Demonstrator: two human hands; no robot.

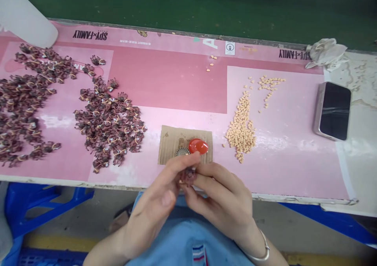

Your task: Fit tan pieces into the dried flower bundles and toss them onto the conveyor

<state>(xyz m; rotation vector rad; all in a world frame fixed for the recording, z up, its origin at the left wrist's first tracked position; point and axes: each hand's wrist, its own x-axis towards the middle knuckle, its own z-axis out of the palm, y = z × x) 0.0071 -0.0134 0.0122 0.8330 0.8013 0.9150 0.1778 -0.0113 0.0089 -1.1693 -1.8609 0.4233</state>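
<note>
In front of my body, at the table's near edge, my right hand [219, 189] pinches a small dark reddish-brown figure [187, 176] between thumb and fingers. My left hand [160, 197] lies against the figure's other side, fingers stretched out and thumb apart. Its index fingertip reaches a red oval piece [198, 146] that looks glossy and wet. That piece sits on a corrugated cardboard square [166, 148], beside a partly covered bottle cap [182, 151]. Both hands hide much of the held figure.
Similar brown figures lie in a middle heap [110, 122] and a far-left heap [17, 113]. Tiny tan pieces [241, 132] form a pile on the right. Further right are a phone [334, 111] and crumpled white tissue [325, 54]. A white container [26, 15] leans in at top left.
</note>
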